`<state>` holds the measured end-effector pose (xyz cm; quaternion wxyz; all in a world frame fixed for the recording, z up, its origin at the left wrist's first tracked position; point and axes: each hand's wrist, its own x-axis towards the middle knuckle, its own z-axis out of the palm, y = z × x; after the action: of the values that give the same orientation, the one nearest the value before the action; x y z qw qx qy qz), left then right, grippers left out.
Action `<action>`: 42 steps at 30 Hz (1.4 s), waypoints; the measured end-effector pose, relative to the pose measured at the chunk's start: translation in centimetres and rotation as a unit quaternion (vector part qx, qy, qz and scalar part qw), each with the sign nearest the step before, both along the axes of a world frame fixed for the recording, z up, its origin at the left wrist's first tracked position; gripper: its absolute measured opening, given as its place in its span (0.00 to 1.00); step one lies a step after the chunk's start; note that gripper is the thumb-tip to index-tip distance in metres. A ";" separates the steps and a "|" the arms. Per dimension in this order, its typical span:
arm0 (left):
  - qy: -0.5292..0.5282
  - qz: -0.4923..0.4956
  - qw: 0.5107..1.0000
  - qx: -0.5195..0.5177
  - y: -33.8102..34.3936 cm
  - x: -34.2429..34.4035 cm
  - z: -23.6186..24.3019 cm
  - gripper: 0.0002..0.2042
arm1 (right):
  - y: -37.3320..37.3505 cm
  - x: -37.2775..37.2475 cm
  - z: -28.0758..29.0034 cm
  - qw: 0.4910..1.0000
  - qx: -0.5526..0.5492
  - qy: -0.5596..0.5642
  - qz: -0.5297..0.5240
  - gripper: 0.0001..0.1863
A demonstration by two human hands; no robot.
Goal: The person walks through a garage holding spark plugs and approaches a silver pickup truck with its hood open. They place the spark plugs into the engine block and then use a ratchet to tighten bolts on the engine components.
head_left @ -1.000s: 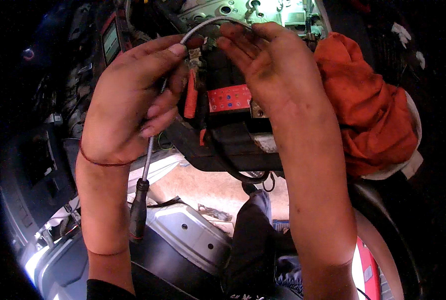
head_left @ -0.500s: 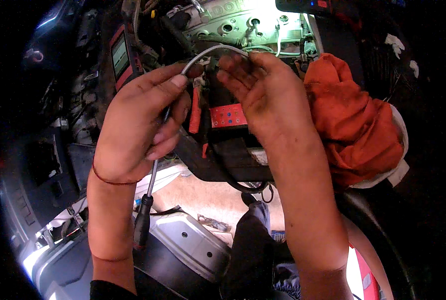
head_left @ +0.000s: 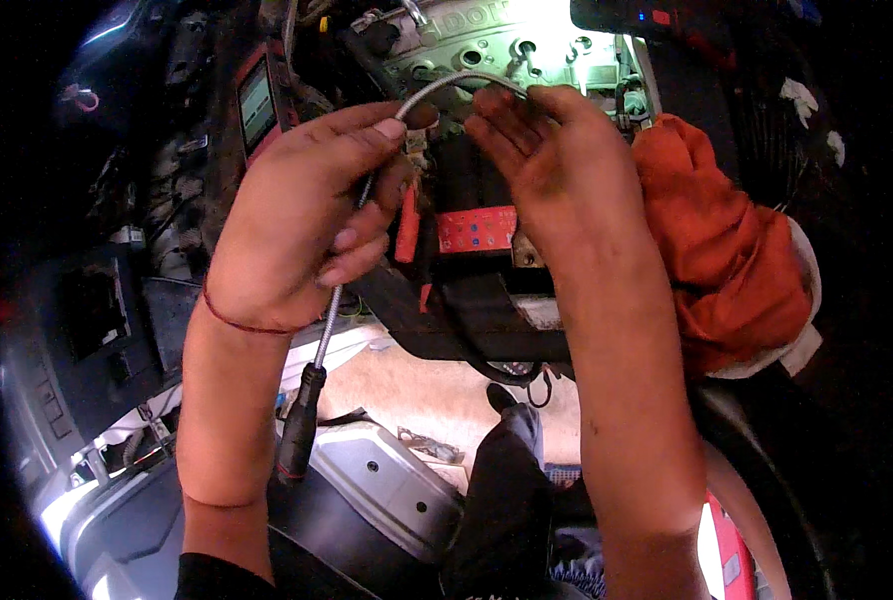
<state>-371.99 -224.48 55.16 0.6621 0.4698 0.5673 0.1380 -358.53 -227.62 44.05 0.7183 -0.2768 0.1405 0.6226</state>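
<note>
Head view, hands [head_left: 302,195] apart, flexible shaft [head_left: 467,75] between

We see a dim scene lit in patches. A harsh greenish-white glare at the top washes out part of the engine [head_left: 472,57], and a softer pale light brightens the ground [head_left: 397,380] below. Between them, we find the curled fingers [head_left: 512,125] of the right hand [head_left: 572,160] in shadow. Deep black swallows detail at the sides and corners. We notice the fisheye lens bending the grey panel [head_left: 32,410] toward the left rim, with slight softness and grain in the dark.
</note>
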 end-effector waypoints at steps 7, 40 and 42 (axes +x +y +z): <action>-0.035 -0.017 0.999 -0.020 -0.3 -0.4 -0.6 0.14 | -0.4 0.2 0.1 1.000 -0.025 -0.003 0.006 0.07; -0.019 0.005 1.000 0.005 -1.5 0.4 -0.9 0.14 | -0.8 -0.1 -0.1 1.000 -0.021 0.006 -0.007 0.08; -0.025 0.005 1.000 -0.004 -2.0 0.0 -0.6 0.15 | -1.6 -0.4 0.3 1.000 -0.025 0.014 0.002 0.08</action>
<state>-372.04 -226.50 54.61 0.6776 0.4607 0.5532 0.1506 -358.90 -229.25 44.34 0.7082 -0.2863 0.1652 0.6239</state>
